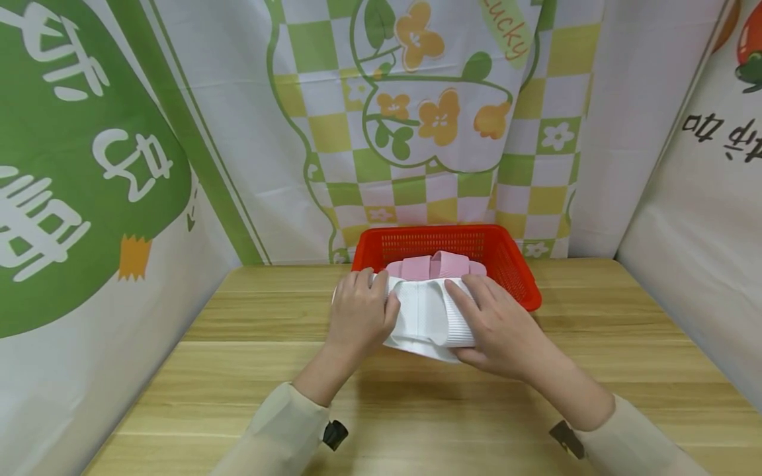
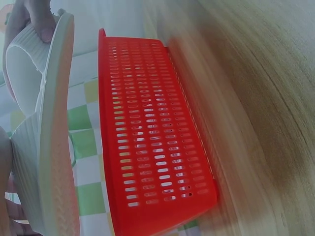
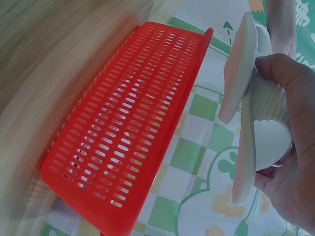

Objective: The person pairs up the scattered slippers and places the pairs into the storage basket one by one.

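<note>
Both hands hold a pair of white ribbed slippers (image 1: pixel 427 316) just above the wooden table (image 1: pixel 417 410), in front of a red basket (image 1: pixel 516 263). My left hand (image 1: pixel 362 309) grips the left slipper, fingers curled over its strap. My right hand (image 1: pixel 495 318) grips the right slipper, fingers on top and thumb underneath. Inside the basket lies a pair of pink slippers (image 1: pixel 434 266). The left wrist view shows the white slipper (image 2: pixel 49 147) sole-side on, a fingertip (image 2: pixel 43 25) on its strap, with the basket (image 2: pixel 152 132) beyond. In the right wrist view my right hand (image 3: pixel 288 147) clasps the white slippers (image 3: pixel 246 98) beside the basket (image 3: pixel 128 137).
The basket stands at the back of the table against a printed cloth backdrop (image 1: pixel 417 119). Cloth walls (image 1: pixel 89 198) close in both sides. Bare wooden tabletop (image 1: pixel 250 317) lies left, right and in front of the hands.
</note>
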### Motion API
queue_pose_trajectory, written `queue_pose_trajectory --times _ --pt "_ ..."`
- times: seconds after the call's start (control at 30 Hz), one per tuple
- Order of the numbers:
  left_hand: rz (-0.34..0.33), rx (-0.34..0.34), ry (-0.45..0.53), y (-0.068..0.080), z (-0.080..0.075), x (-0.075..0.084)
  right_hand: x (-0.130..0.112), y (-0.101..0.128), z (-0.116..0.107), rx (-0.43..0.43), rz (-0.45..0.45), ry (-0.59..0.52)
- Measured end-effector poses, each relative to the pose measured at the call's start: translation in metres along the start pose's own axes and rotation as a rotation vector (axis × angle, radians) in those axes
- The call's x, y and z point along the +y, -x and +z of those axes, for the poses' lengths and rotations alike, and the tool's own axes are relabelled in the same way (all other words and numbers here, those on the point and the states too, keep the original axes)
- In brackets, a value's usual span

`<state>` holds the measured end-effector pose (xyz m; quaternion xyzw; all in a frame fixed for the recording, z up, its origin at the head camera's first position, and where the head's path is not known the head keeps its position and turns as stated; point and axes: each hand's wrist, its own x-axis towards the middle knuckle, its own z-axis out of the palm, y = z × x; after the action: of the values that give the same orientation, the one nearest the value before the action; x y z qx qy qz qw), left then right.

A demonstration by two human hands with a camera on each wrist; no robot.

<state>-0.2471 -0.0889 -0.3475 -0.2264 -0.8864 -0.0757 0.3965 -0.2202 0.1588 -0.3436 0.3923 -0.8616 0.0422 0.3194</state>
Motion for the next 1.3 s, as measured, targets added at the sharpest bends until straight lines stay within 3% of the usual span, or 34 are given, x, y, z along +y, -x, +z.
queue_pose_trajectory --times 0.5,0.77,1.1,1.3 --pt "0.007 -0.006 -0.043 -0.005 0.005 0.003 -0.003 -0.004 0.002 -0.033 0.025 0.034" --pt "-0.025 -0.051 -0.053 -0.008 0.002 0.007 -0.006 -0.007 0.007 0.027 0.017 0.053" --pt "0.0 0.036 -0.063 -0.01 0.004 0.01 -0.011 -0.01 0.012 0.076 0.021 0.05" --pt "0.001 0.048 -0.061 -0.011 0.004 0.012 -0.014 -0.013 0.013 0.076 0.045 0.069"
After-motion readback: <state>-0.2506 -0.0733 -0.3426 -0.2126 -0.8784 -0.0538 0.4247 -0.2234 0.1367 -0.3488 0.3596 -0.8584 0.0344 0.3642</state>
